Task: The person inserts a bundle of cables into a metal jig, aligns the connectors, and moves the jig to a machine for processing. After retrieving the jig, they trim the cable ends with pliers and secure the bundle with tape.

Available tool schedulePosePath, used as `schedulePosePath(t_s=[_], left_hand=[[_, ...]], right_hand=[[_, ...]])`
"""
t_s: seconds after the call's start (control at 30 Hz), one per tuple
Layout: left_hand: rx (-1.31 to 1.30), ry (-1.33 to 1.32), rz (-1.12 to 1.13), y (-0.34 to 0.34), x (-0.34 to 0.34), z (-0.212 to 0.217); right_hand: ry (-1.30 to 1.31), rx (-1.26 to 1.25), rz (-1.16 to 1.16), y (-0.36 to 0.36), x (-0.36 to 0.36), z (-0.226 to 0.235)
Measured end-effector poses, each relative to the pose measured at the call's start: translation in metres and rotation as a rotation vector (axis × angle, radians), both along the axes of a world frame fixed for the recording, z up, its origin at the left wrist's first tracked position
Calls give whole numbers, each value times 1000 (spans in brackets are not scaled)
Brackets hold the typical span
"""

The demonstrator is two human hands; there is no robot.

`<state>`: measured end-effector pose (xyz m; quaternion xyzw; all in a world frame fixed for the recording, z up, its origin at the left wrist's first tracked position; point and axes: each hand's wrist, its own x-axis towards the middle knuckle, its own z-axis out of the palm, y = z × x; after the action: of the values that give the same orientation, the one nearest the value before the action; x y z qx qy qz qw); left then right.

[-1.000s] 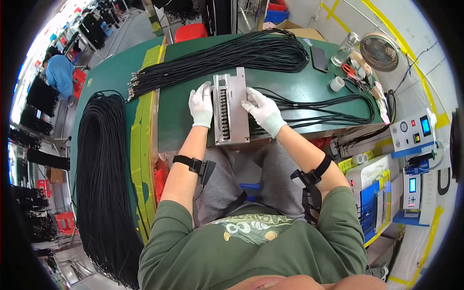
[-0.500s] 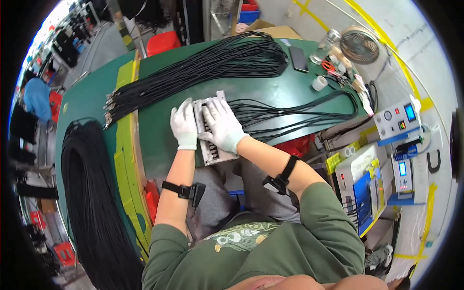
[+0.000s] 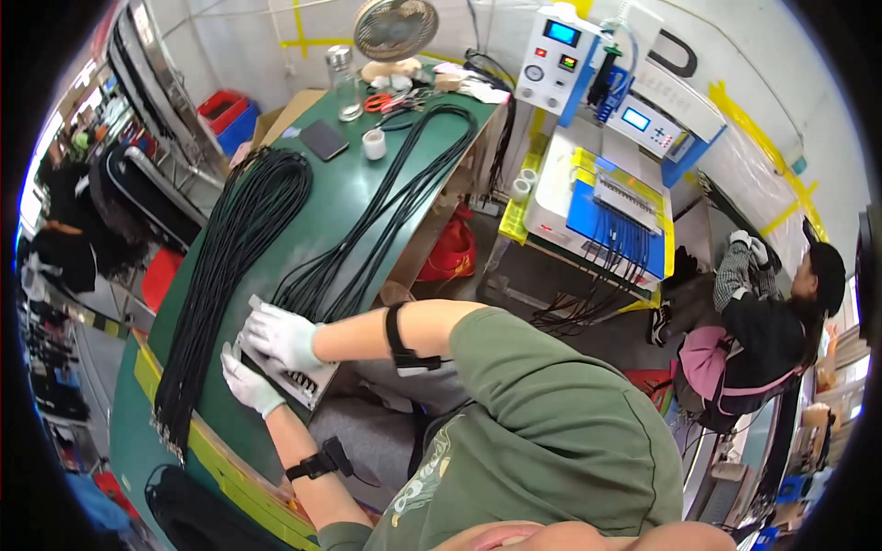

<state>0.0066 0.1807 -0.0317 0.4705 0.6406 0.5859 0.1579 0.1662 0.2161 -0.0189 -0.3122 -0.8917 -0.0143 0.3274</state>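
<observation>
A pale, narrow fixture [image 3: 310, 397] with a row of black cable ends lies at the edge of the green table. My white-gloved right hand [image 3: 278, 336] rests flat across its upper part, fingers stretched out and hiding what is beneath. Along the fixture's left side lies my gloved left hand [image 3: 246, 378], its fingers extended and touching the edge. A looped bunch of thin black cables [image 3: 367, 225] runs from the fixture toward the far right of the table. To the left is a thicker bundle of black cables [image 3: 230, 266] with metallic ends.
On the green table [image 3: 317, 197] stand a phone [image 3: 324, 140], a white tape roll [image 3: 374, 144], a glass jar [image 3: 344, 87] and red-handled scissors [image 3: 378, 103], with a fan [image 3: 395, 29] behind. A blue-and-white machine [image 3: 588, 197] holds another cabled fixture at right. Another person [image 3: 758, 312] sits beyond.
My view has swung to the right, bringing the machine and another person into fuller sight. Both hands stay on the fixture, with little visible change in their pose.
</observation>
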Motion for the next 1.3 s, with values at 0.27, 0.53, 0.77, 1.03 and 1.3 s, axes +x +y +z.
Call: schedulePosePath(t_s=[0.27, 0.53, 0.77, 1.03, 1.3], left_hand=[[-61, 76, 9, -1, 17, 5], [-10, 184, 143, -15, 66, 41], [196, -174, -17, -31, 182, 75], [86, -146, -259, -72, 255, 86], [-228, -465, -772, -113, 282, 67]], right_hand=[[306, -747, -366, -60, 301, 76], [493, -465, -1917, -195, 786, -19], [420, -772, -2049, -205, 923, -63], [586, -433, -1778, -208, 873, -36], [976, -402, -1093, -167, 687, 58]])
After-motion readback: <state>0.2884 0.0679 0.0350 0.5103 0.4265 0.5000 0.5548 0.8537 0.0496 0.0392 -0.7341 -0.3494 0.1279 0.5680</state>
